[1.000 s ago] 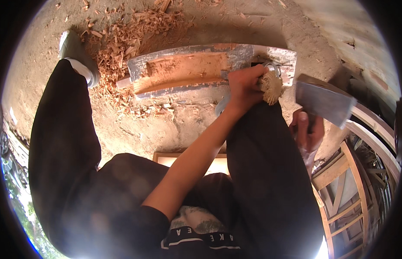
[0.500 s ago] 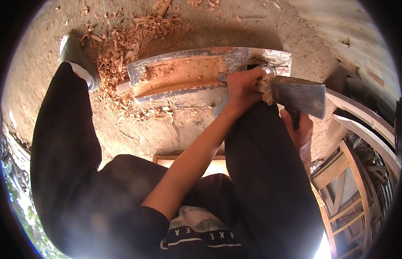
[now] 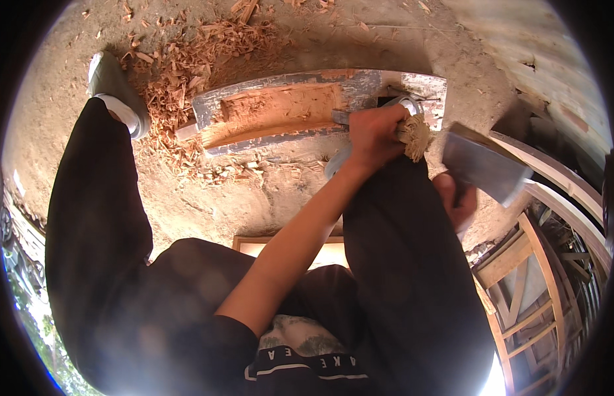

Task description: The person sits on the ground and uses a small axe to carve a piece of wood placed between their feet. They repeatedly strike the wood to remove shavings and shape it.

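A curved wooden board [image 3: 254, 88], its outer face dark and weathered, lies on the ground with a long recess cut into it. My left hand [image 3: 375, 137] is closed around a chisel [image 3: 413, 135]. Its frayed, mushroomed handle end sticks out on the right of the fist, and its metal blade shows at the left, over the end of the recess. To the right, my right hand [image 3: 456, 198] grips the handle of a hatchet [image 3: 486, 165], whose broad grey head is blurred and apart from the chisel. Part of my right hand is hidden behind my raised knee.
Wood shavings [image 3: 188, 63] are heaped on the dirt floor beyond and left of the board. My left shoe [image 3: 112, 82] stands beside them. At the right are curved planks [image 3: 551, 162] and a wooden frame with slats [image 3: 511, 261], near a wall [image 3: 551, 66].
The hatchet head has swung right, away from the chisel's frayed end, which it was touching or very near. My left hand and the chisel have stayed almost in place.
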Tool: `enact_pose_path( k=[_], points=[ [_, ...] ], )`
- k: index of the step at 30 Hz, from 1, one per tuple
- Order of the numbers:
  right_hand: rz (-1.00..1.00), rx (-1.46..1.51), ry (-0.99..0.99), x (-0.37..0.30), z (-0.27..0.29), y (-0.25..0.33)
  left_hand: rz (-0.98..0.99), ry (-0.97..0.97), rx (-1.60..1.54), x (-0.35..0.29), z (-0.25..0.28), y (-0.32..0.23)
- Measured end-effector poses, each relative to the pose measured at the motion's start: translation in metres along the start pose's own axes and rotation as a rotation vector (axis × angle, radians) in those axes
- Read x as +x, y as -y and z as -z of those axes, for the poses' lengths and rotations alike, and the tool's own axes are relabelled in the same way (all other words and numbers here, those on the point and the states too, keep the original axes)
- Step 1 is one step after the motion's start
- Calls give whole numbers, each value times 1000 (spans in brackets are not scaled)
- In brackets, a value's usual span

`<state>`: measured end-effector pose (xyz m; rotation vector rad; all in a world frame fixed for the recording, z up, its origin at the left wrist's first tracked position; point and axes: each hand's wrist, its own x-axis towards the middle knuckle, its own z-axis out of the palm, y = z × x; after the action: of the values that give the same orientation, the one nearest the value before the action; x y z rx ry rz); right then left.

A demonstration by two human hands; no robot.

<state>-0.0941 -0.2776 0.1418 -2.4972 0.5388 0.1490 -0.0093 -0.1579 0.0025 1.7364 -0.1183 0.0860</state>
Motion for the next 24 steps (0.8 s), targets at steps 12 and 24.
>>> enact_pose_path(
  k=[12, 24],
  points=[
    [-223, 131, 97, 7, -3, -15, -14, 41, 82, -7, 2, 11],
    [-321, 554, -36, 4, 1, 13, -26, 39, 75, -5, 2, 6]
  ],
)
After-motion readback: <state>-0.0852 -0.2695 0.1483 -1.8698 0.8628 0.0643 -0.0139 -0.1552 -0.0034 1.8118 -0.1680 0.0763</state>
